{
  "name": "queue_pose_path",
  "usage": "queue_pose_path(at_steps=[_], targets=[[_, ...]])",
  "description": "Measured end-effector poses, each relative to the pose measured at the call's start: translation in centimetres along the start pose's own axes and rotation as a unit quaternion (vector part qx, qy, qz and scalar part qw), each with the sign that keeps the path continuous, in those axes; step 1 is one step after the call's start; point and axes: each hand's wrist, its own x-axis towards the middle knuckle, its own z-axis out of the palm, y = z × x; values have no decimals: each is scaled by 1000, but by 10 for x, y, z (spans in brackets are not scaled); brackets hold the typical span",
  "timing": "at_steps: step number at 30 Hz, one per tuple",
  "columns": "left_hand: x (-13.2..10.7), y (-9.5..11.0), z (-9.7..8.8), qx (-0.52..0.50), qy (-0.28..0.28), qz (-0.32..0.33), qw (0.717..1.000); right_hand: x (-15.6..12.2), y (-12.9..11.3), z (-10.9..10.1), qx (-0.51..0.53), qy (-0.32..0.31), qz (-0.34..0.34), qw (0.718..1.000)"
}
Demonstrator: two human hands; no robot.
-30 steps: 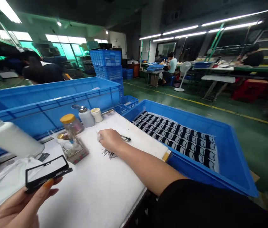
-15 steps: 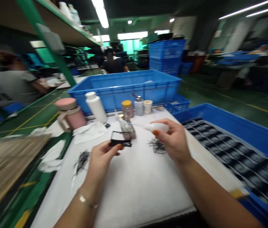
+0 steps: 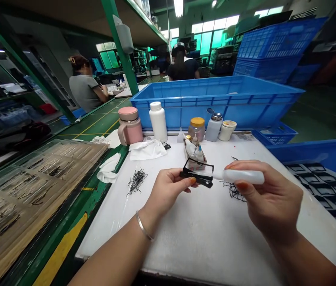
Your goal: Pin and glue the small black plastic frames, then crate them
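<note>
My left hand [image 3: 168, 188] pinches a small black rectangular frame [image 3: 198, 173] above the white table [image 3: 185, 234]. Closed round a small white squeeze bottle [image 3: 240, 176], my right hand [image 3: 270, 198] points its tip at the frame's right edge. A heap of thin black wires [image 3: 233, 190] lies under my right hand, and another heap of black wires [image 3: 136, 180] lies to the left of my left hand. Behind the frame stands a small clear tray [image 3: 195, 155] with little bottles in it.
At the table's back stand a pink mug [image 3: 129, 125], a white bottle [image 3: 158, 121], a yellow-lidded jar [image 3: 196, 128], a dispenser bottle [image 3: 214, 125] and a white cup [image 3: 226, 130], with a blue crate [image 3: 215, 99] behind. A blue bin [image 3: 319, 159] of black parts sits right. Two people sit beyond.
My view has swung left. Both hands came closer together, and the white bottle's tip now reaches the black frame. A second ago my right hand lay on the table by the wires.
</note>
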Motion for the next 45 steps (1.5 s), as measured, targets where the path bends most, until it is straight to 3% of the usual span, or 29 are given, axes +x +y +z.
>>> queue_pose_path(at_steps=[12,45], targets=[[0,-3,0,-50,-34,-25,998,-4,3,1,-49,-14,-22,998],[-1,-1,1,-56,-40,-27,997,-4,2,3,-66,-2,-15,998]])
